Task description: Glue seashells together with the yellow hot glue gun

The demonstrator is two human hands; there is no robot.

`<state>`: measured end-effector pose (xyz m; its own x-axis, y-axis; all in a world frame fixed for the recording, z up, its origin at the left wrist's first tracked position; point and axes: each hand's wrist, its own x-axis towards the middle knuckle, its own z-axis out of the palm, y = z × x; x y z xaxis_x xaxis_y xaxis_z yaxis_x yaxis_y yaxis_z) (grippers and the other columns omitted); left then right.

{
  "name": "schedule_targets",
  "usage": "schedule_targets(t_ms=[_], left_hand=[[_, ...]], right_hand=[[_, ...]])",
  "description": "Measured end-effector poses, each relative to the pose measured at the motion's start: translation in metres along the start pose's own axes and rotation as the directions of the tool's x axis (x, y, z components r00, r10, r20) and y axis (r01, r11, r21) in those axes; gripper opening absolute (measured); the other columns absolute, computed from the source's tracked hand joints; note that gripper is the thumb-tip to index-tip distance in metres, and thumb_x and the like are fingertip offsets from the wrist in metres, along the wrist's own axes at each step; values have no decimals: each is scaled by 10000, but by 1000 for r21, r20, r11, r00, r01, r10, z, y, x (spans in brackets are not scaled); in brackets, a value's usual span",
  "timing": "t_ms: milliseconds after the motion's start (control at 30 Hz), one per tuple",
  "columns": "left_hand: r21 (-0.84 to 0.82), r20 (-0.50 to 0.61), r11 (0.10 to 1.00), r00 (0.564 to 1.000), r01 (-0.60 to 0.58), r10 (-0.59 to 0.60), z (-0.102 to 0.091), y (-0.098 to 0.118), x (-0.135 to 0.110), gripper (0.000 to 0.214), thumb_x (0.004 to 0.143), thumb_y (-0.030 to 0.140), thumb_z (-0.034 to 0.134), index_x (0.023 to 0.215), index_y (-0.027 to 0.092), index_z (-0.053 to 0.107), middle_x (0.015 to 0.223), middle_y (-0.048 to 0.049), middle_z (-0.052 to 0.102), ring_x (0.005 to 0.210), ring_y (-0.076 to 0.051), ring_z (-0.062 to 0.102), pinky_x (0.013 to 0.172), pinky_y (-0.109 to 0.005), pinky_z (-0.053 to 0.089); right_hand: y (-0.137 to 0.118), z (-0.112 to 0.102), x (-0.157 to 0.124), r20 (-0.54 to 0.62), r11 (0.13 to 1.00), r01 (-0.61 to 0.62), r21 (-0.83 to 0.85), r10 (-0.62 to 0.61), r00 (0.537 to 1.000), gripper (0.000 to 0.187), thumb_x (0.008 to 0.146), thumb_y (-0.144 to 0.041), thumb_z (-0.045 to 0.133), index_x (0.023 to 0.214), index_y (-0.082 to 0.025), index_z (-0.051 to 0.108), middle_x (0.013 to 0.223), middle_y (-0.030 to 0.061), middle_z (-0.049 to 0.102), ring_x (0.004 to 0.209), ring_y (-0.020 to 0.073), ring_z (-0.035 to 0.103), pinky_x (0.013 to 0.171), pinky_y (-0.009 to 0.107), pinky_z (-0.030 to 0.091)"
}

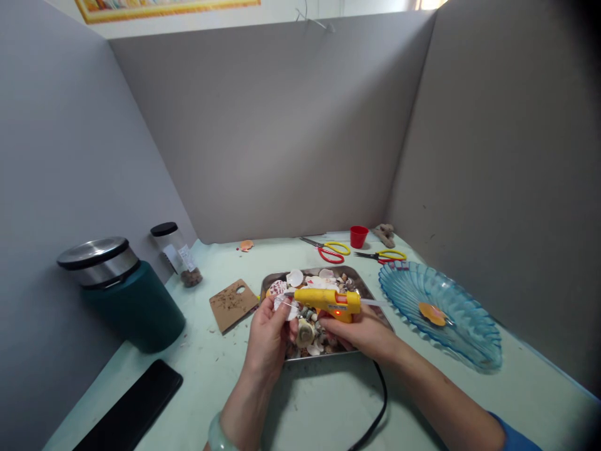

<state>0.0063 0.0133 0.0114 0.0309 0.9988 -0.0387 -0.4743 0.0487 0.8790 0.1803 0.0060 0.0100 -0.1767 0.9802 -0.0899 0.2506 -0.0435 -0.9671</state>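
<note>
Smooth grey panels [272,131] enclosed the table [319,407] on three sides, and above the back one a strip of a yellow-bordered picture [169,6] was visible on the pale wall. The table had a light green surface, with small dark crumbs scattered on its left part. At the left side stood a large teal bottle with a steel top [134,307], near a transparent jar with a black lid [178,257]; a flat black rectangular object [131,407] lay in front of them. Toward the back were two pairs of scissors with red and yellow handles [337,248], a small red cup [359,237] and a rough beige lump [385,235]. A fluted blue glass dish [474,313] rested on the right, with an orange shell [432,314] inside.

Centrally, a rectangular metal tray [359,280] was full of mixed shells [305,335]. Above it, the left hand [267,329] had its grip closed, pinching a small whitish shell [285,309]. The right hand [364,332] had its grip wrapped around the handle of a yellow glue gun [319,299], whose nozzle pointed at this shell; whether they touched, I could not tell.
</note>
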Motion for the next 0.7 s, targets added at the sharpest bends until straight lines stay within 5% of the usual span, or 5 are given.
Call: schedule_targets(t_ms=[700], left_hand=[[68, -7, 997, 999, -35, 36, -1, -5, 0, 433, 688, 452, 785, 908, 174, 535, 462, 71, 541, 350, -48, 376, 375, -151, 276]], right_hand=[[-8, 3, -1, -32, 1000, 5, 31, -4, 999, 174, 733, -337, 671, 783, -174, 640, 535, -42, 558, 417, 82, 421, 420, 211, 353]])
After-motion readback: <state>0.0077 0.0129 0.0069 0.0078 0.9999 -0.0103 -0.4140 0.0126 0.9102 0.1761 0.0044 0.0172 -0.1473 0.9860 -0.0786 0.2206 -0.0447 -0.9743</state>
